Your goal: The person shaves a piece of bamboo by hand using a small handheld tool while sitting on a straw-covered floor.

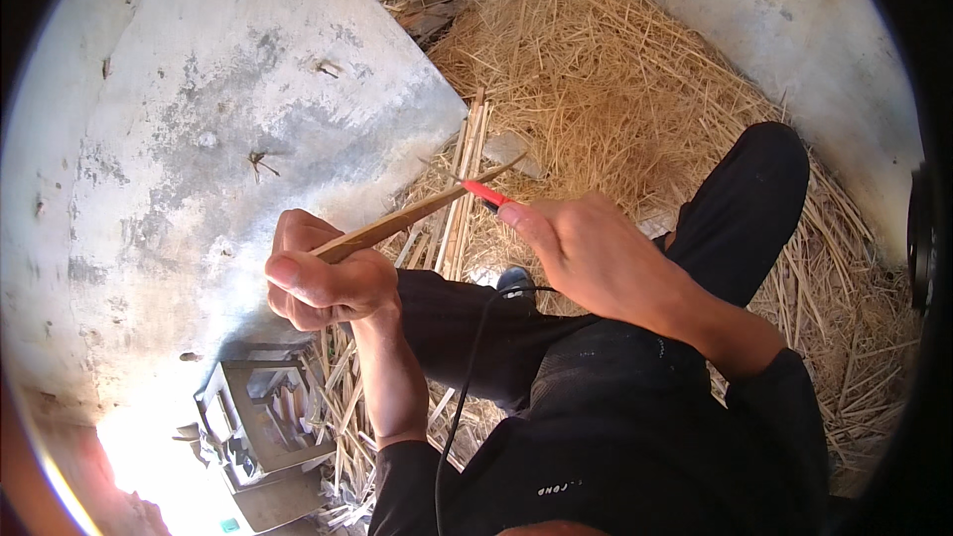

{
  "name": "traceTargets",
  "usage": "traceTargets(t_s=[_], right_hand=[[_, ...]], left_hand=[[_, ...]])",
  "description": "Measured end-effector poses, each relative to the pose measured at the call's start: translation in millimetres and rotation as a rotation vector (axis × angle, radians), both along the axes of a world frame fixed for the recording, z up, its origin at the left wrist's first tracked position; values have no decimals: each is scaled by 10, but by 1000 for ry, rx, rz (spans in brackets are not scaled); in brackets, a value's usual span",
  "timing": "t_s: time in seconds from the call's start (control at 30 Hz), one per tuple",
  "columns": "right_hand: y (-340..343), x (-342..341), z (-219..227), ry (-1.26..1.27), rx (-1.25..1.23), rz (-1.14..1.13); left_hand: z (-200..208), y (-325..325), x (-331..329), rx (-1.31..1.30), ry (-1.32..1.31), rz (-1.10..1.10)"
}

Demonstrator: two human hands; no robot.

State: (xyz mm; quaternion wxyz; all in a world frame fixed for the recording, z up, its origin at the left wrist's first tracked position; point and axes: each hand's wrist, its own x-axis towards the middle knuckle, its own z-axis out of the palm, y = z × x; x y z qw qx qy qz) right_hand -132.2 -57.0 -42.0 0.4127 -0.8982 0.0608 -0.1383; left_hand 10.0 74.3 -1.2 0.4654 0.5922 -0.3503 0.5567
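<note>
My left hand [333, 273] is closed round the thick near end of a flat wooden strip [392, 223]. The strip slants up to the right and tapers to a narrow tip. In my right hand [591, 248] is a slim tool with a red-and-black handle [483, 193]. Its thin metal end crosses the strip near the tip and points up to the left; its exact kind is not clear. Whether metal and wood touch cannot be told from here. Most of the right-hand fingers are hidden beneath that hand.
Straw-like shavings [606, 89] cover the floor ahead and to the right. Long pale strips [465, 194] lie beyond my hands. A metal-framed box with scraps [278, 417] stands at lower left, beside a worn wall [228, 99]. A black cable [472, 367] hangs over my lap.
</note>
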Motion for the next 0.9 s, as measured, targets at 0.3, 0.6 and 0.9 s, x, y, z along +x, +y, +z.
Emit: traceTargets(t_s=[0.3,0.6,0.9], right_hand=[[23,15,-291,-2,58,-46],[113,165,-279,-287,394,5],[145,391,-192,-418,263,67]], left_hand=[[-6,-184,-9,-15,-60,-81],[-102,-46,119,11,-134,-293],[-246,391,489,11,-253,-332]])
